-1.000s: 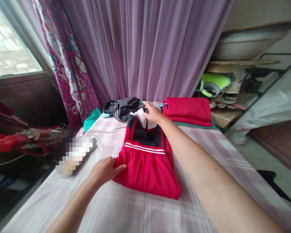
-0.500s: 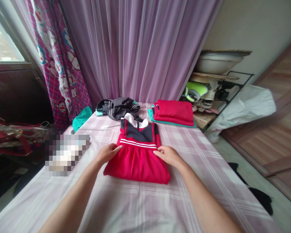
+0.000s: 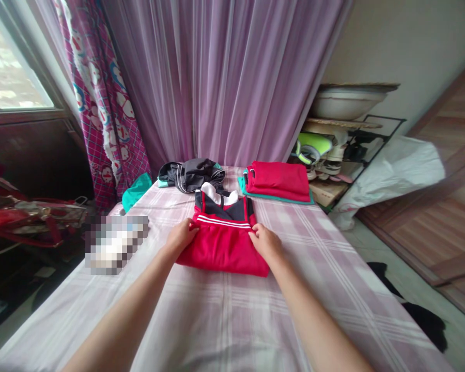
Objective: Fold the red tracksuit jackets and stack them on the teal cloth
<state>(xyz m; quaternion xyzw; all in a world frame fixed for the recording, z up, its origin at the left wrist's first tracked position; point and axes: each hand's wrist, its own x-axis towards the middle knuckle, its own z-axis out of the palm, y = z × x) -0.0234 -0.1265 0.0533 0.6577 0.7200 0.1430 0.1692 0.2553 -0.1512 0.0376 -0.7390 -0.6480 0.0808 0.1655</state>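
In front of me lies a red and dark top [image 3: 222, 250] with a white collar, its red lower part folded up over the chest. A white-striped red band [image 3: 225, 222] runs across the fold. My left hand [image 3: 183, 236] pinches the left end of this band between thumb and fingers. At the right end, my right hand [image 3: 266, 242] grips the red cloth the same way. The collar and part of the dark chest show beyond the band.
Behind the top sits a crumpled dark garment [image 3: 197, 175]. A folded red and green stack of clothes [image 3: 281, 181] lies at back right. A blurred-out object [image 3: 116, 245] is on the left of the checked bed sheet [image 3: 313, 289]. A rack [image 3: 372, 150] stands beyond.
Both hands have pushed the striped band a little forward, toward the collar. Less of the dark chest shows, and the near edge of the red cloth has moved away from me.
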